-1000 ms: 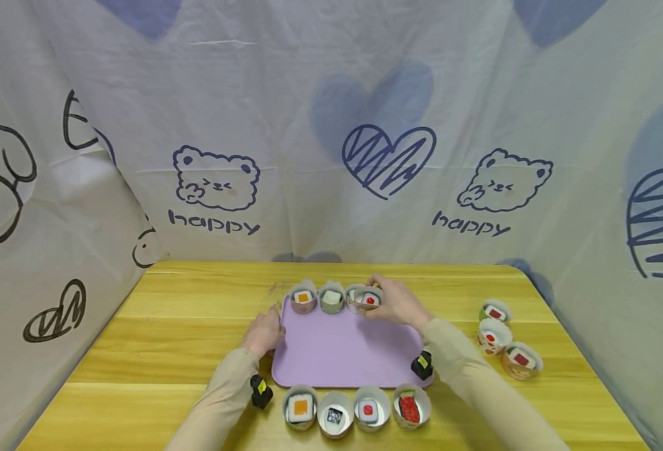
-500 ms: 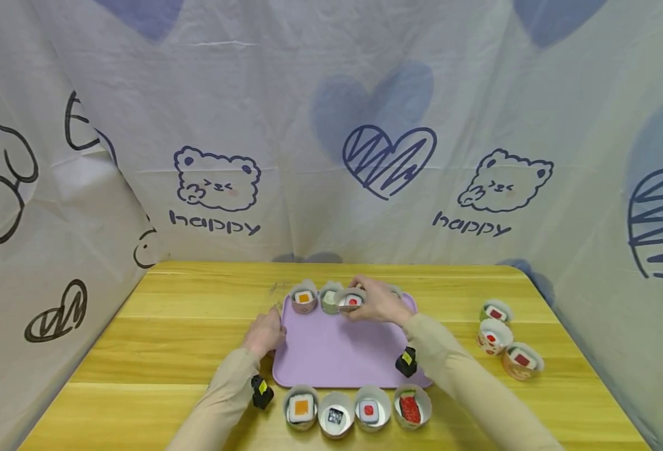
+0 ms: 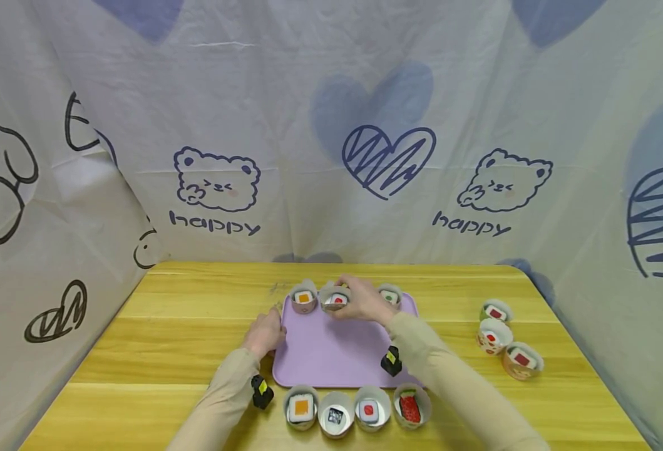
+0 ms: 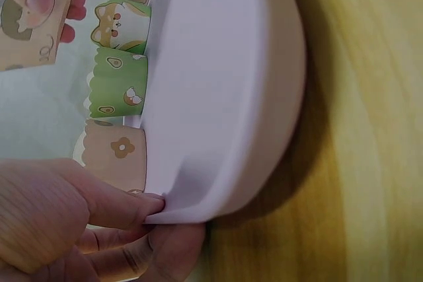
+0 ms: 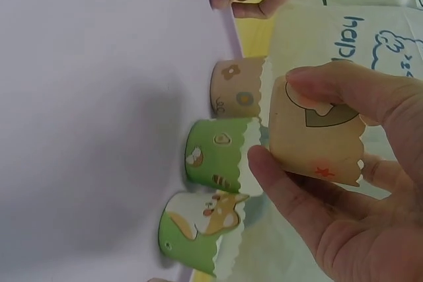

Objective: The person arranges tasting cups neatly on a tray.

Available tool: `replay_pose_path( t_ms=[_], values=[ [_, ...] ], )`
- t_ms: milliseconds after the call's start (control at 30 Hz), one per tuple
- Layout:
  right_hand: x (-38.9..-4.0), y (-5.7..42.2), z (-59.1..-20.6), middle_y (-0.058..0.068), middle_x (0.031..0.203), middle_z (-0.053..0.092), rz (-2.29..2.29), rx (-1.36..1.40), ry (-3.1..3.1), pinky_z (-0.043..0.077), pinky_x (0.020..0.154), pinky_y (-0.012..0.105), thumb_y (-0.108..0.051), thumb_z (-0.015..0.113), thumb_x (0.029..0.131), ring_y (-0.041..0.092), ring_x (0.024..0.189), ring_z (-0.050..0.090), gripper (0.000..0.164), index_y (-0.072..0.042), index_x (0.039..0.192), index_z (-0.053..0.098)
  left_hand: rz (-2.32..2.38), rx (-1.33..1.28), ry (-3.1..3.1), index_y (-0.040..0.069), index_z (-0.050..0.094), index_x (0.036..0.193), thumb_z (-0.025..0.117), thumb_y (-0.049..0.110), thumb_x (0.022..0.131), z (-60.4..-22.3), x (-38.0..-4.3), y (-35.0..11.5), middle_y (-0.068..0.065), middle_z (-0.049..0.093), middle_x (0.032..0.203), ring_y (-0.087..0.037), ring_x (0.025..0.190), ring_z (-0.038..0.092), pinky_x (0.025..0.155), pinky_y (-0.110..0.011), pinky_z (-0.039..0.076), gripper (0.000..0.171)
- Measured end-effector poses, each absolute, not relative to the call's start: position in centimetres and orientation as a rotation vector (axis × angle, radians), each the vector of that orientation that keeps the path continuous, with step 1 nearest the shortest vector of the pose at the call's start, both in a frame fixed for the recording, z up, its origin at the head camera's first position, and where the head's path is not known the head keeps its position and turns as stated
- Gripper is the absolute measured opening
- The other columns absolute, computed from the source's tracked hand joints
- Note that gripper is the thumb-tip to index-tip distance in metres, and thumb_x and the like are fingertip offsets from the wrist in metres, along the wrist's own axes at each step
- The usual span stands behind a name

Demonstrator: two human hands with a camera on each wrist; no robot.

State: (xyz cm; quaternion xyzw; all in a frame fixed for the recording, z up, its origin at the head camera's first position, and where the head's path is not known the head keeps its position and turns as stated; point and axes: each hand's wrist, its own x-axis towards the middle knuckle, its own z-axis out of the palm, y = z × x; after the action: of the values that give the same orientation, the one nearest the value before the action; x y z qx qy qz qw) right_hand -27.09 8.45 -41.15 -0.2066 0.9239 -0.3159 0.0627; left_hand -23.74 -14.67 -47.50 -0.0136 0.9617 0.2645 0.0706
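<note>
My left hand (image 3: 265,334) pinches the left rim of the lilac tray (image 3: 337,357), thumb on top and fingers beneath. My right hand (image 3: 369,302) holds a peach paper baking cup (image 5: 317,130) between thumb and fingers, raised over the tray's back row. A white block with a red dot (image 3: 339,300) shows in that cup. Along the tray's far edge stand a pink flowered cup (image 5: 234,90), a green avocado cup (image 5: 221,153), a dog-print cup (image 5: 195,226) and a cup (image 3: 390,295) at the right end. In the head view the held cup and right hand cover the middle ones.
Several filled cups line the near side of the tray, among them one with an orange-topped block (image 3: 300,408) and one with a red piece (image 3: 410,407). Three more cups, one with a red-dotted block (image 3: 491,339), stand at the right. A printed cloth (image 3: 308,213) hangs behind the table.
My right hand has carried the held cup leftward above the back row, uncovering the cup at the right end. The left hand stays on the tray rim.
</note>
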Motion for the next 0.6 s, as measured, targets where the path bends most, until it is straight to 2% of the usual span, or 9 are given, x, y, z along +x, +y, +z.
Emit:
replay_pose_path(
  t_ms=[200,267,433,600],
  values=[
    [-27.2,7.1,-41.5,0.009,0.111,0.071,-0.862,-0.652,2.854,0.054,0.087,0.04,-0.022,0.087,0.074,0.025,0.099,0.066,0.052,-0.008,0.119,0.065,0.767,-0.037,2.902,-0.009,0.055,0.116,0.058,0.006,0.094,-47.5,-23.9,-14.7,-0.022,0.063,0.082,-0.026,0.062,0.061,0.051,-0.032,0.051,0.027],
    [-27.2,6.7,-41.7,0.011,0.114,0.072,-0.84,-0.661,2.862,0.054,0.091,0.042,-0.023,0.087,0.074,0.028,0.103,0.066,0.054,-0.007,0.121,0.066,0.754,-0.037,2.903,-0.009,0.055,0.118,0.059,0.007,0.094,-47.5,-23.9,-14.7,-0.023,0.063,0.084,-0.027,0.065,0.061,0.053,-0.033,0.051,0.029],
    [-27.3,5.5,-42.1,0.018,0.125,0.068,-0.872,-0.677,2.814,0.049,0.104,0.049,-0.018,0.087,0.075,0.035,0.117,0.063,0.061,0.002,0.128,0.063,0.73,-0.036,2.91,-0.009,0.055,0.119,0.059,0.008,0.095,-47.5,-24.0,-14.7,-0.026,0.065,0.09,-0.03,0.073,0.063,0.058,-0.035,0.053,0.03],
    [-27.5,4.6,-42.8,0.017,0.12,0.069,-0.849,-0.695,2.807,0.05,0.103,0.048,-0.015,0.087,0.073,0.034,0.113,0.063,0.059,0.001,0.125,0.064,0.728,-0.026,2.923,-0.009,0.056,0.118,0.06,0.008,0.094,-47.6,-24.0,-14.6,-0.027,0.066,0.091,-0.031,0.075,0.064,0.06,-0.036,0.054,0.03]
  ],
)
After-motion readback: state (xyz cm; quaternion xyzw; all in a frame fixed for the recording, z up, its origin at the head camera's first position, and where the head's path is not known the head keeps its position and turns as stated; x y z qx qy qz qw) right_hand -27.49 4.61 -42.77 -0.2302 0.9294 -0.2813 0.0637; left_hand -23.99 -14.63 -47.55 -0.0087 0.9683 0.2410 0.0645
